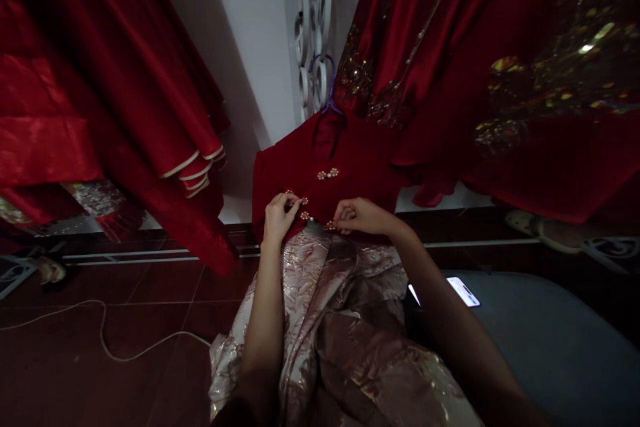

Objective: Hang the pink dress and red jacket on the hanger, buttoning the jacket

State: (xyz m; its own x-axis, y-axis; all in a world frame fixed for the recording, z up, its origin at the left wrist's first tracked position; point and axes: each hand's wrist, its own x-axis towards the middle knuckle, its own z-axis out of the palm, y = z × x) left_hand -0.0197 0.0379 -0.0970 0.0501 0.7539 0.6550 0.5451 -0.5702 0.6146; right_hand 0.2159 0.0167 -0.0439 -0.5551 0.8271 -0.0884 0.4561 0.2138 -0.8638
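Note:
A dark red velvet garment (360, 160) hangs on a purple hanger (325, 77) against the wall, with pearl-like clasps (328, 174) down its front. My left hand (279, 213) pinches a clasp on the garment's left flap, fingers closed. My right hand (357, 215) pinches another clasp at the right flap's edge, fingers closed too. Below the hands a shiny pink-gold brocade fabric (345, 333) runs down toward me.
Red gowns (115, 100) hang at the left and embroidered red gowns (500, 73) at the right. A lit phone (464, 291) lies on a grey seat (560, 340) at the right. A white cable (105, 333) trails over the dark tiled floor.

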